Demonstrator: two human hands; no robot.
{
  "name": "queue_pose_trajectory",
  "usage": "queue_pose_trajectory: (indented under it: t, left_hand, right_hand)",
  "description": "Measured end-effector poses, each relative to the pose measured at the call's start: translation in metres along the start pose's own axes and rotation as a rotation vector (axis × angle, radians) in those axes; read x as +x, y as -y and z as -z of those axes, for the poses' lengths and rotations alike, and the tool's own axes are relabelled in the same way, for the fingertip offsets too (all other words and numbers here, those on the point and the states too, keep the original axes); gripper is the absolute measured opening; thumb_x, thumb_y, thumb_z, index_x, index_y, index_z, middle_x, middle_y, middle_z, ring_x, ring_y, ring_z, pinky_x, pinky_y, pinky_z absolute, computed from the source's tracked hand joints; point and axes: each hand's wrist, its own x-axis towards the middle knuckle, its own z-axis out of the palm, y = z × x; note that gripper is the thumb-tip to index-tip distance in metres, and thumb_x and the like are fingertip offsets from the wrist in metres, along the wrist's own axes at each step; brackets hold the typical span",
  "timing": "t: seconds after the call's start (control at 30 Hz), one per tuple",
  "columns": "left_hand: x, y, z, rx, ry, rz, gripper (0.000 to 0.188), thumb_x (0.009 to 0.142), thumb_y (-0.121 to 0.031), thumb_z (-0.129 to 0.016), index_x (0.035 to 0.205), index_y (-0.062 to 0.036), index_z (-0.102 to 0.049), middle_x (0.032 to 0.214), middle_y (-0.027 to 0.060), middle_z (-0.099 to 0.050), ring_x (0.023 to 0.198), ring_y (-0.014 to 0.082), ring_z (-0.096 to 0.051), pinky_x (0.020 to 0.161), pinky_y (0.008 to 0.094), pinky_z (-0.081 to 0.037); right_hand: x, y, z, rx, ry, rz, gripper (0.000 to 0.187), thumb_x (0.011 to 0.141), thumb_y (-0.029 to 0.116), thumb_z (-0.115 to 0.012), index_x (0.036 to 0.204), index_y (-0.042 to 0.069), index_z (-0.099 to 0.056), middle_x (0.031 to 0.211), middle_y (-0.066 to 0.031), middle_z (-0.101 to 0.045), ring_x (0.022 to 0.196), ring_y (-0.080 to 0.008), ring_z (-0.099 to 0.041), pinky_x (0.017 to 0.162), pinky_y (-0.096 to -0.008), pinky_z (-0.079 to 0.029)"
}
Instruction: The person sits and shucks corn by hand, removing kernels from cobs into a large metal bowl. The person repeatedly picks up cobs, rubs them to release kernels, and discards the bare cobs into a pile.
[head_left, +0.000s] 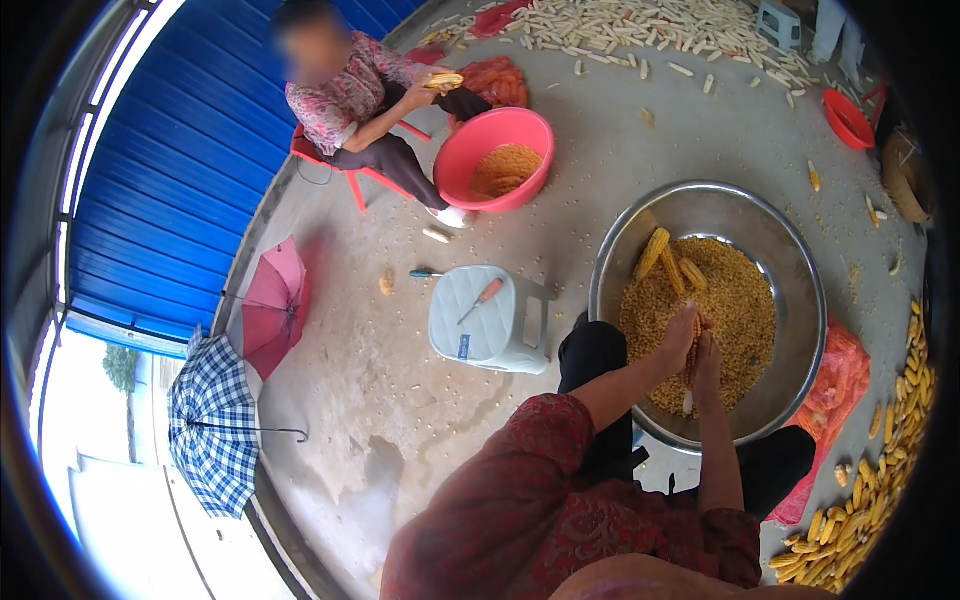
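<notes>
My left hand and my right hand are closed together around a corn cob, whose pale bare end pokes out below them. Most of the cob is hidden by my fingers. Both hands are over a wide, shiny metal basin between my knees. Loose yellow kernels cover its bottom. Several ears of corn lie on the kernels, just beyond my hands at the basin's far left.
A screwdriver lies on a pale plastic stool to my left. Farther off, a seated person holds corn by a pink tub. Corn ears are heaped at right, bare cobs at back. Open umbrellas stand left.
</notes>
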Motion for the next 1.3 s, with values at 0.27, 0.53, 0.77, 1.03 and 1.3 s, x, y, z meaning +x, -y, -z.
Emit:
queue_pose_trajectory:
  t: [0.27, 0.53, 0.77, 1.03, 1.3]
  left_hand:
    - [0.021, 0.021, 0.019, -0.112, 0.038, -0.033, 0.046, 0.100, -0.045, -0.033, 0.092, -0.0056, -0.057, 0.095, 0.0095, -0.058, 0.090, 0.0223, -0.054, 0.084, 0.0393, -0.045]
    - [0.014, 0.005, 0.000, -0.100, 0.211, -0.093, 0.047, 0.100, -0.042, -0.036, 0.106, -0.0021, -0.060, 0.103, 0.0113, -0.062, 0.091, 0.0199, -0.059, 0.085, 0.0331, -0.048]
    - [0.016, 0.007, 0.001, -0.109, 0.277, -0.081, 0.042, 0.101, -0.036, -0.034, 0.104, -0.0003, -0.055, 0.111, 0.0146, -0.061, 0.098, 0.0233, -0.058, 0.090, 0.0371, -0.047]
    - [0.015, 0.008, 0.003, -0.122, 0.264, -0.119, 0.041, 0.101, -0.034, -0.033, 0.104, 0.0015, -0.054, 0.114, 0.0165, -0.059, 0.102, 0.0229, -0.056, 0.093, 0.0354, -0.045]
    - [0.003, 0.000, -0.011, 0.123, 0.219, -0.293, 0.044, 0.102, -0.032, -0.032, 0.108, 0.0036, -0.057, 0.111, 0.0151, -0.060, 0.099, 0.0218, -0.056, 0.093, 0.0345, -0.043]
  right_hand:
    - [0.013, 0.000, 0.003, -0.287, 0.080, 0.029, 0.043, 0.098, 0.037, -0.042, 0.121, 0.004, -0.056, 0.107, -0.0093, -0.060, 0.097, -0.0181, -0.057, 0.084, -0.0303, -0.046]
    - [0.010, 0.036, 0.004, -0.670, -0.055, 0.175, 0.043, 0.100, 0.036, -0.036, 0.120, 0.004, -0.058, 0.098, -0.0132, -0.063, 0.090, -0.0189, -0.059, 0.080, -0.0322, -0.046]
    - [0.015, 0.018, 0.016, -0.118, 0.031, 0.030, 0.042, 0.098, 0.035, -0.042, 0.118, 0.002, -0.059, 0.103, -0.0197, -0.063, 0.094, -0.0264, -0.062, 0.083, -0.0342, -0.047]
    - [0.013, 0.019, 0.009, -0.617, -0.076, 0.263, 0.044, 0.098, 0.036, -0.039, 0.116, 0.001, -0.060, 0.099, -0.0243, -0.064, 0.095, -0.0351, -0.063, 0.084, -0.0376, -0.047]
    - [0.013, 0.035, 0.001, -0.207, 0.012, 0.077, 0.047, 0.096, 0.042, -0.044, 0.109, 0.000, -0.062, 0.094, -0.0204, -0.064, 0.091, -0.0259, -0.061, 0.083, -0.0334, -0.045]
